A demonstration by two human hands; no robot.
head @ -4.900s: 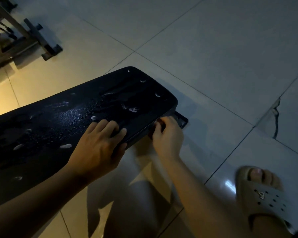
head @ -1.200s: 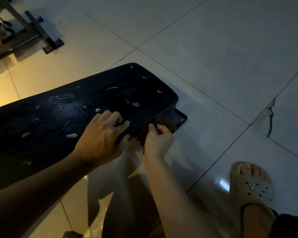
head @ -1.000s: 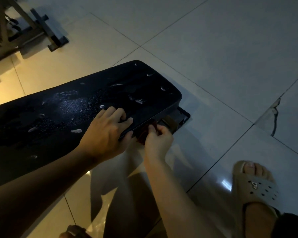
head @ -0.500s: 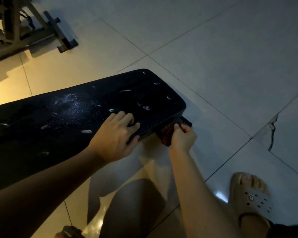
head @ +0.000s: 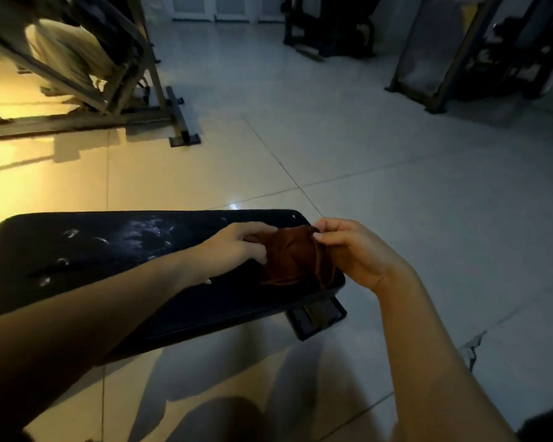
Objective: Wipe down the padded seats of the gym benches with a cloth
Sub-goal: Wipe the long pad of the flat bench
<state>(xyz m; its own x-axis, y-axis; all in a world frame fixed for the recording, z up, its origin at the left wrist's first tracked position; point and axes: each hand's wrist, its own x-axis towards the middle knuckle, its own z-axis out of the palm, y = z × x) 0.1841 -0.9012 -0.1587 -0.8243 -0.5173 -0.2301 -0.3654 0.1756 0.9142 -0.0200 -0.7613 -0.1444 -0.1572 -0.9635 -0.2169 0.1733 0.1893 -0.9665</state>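
My left hand (head: 237, 242) and right hand (head: 355, 250) both pinch the bunched cloth (head: 291, 258) over the bench pad (head: 109, 275), its white smears (head: 147, 234) not yet wiped.

A: Where is room lying open on the bench pad (head: 93, 282)?
B: Its left stretch is lying open; the left hand (head: 237, 245) and right hand (head: 356, 253), holding the cloth (head: 291, 258), are crowding its right end.
A: Beyond it?
B: Floor (head: 396, 186) is stretching free; 1 machine frame (head: 173, 119) is standing back left, well apart.
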